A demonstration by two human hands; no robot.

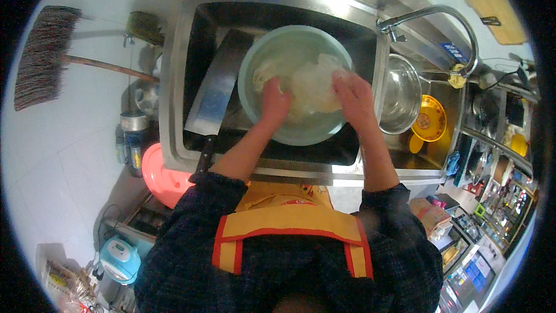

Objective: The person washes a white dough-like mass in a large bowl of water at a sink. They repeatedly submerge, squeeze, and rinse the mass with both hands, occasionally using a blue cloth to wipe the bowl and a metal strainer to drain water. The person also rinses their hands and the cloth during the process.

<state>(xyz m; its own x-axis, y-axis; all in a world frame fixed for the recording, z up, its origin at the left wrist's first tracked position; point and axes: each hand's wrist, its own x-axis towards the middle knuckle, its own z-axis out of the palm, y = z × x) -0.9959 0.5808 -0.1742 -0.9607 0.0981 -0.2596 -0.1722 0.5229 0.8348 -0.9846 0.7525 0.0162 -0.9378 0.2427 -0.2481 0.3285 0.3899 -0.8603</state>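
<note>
A pale green round basin (295,138) of cloudy liquid stands in the left bowl of a steel sink (173,74). In it lies a whitish, translucent mass (315,80), too blurred to name, and a lumpy pale piece (266,74) near the left wall. My right hand (354,93) reaches over the basin's right side, fingers at the mass's right edge; whether they grip it cannot be told. My left hand (276,100) dips in at the lower left, fingertips partly hidden. Left of the basin, a wide-bladed knife (213,95) with a black handle slants across the sink's front edge.
A curved faucet (434,8) rises at the divider. The right bowl holds a clear glass or plastic bowl (397,95) and a yellow plastic basket or bowl (441,119). A pink basin (163,178) sits low left; a broom (47,56) hangs on the left wall.
</note>
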